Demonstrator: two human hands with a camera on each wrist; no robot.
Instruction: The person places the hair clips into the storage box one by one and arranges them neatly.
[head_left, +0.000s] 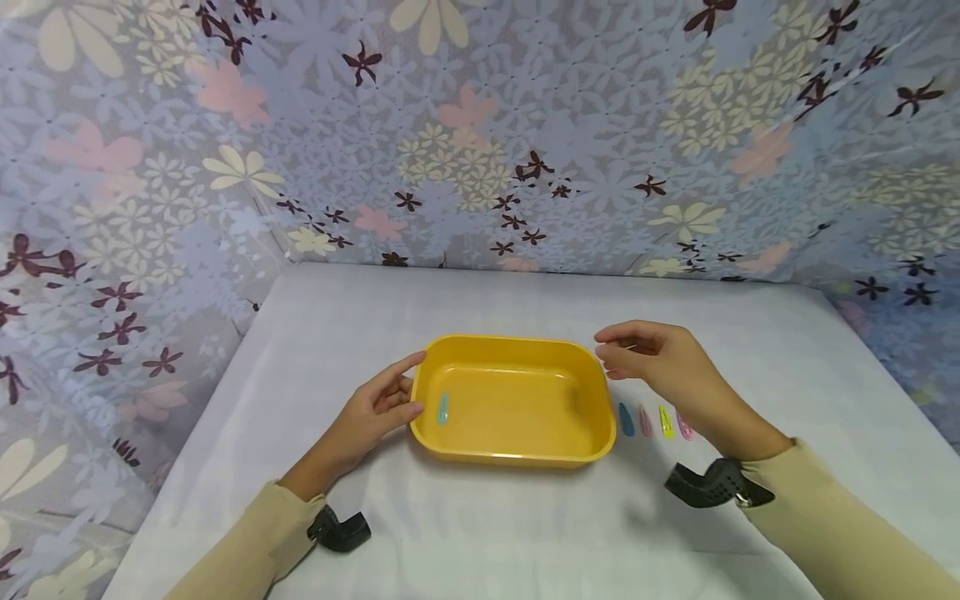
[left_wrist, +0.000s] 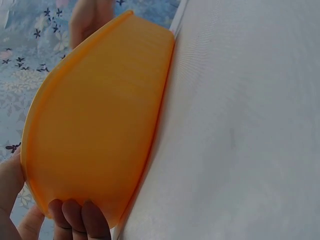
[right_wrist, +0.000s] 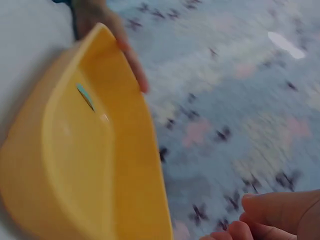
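A yellow plastic tub stands on the white-covered table. Inside it, toward the left end, lies a teal hair clip, which the right wrist view also shows. My left hand holds the tub's left end, thumb and index finger at the rim and the other fingertips against the outer wall. Just past the right rim my right hand hovers, its fingers loosely bent with no object showing between them. Below that hand a blue hair clip, a pink clip, a yellow clip and another pink clip, partly hidden, lie in a row.
White cloth covers the table. Flower-patterned fabric hangs behind the table's back edge and along both sides. A black strap sits at the right wrist, another strap at the left.
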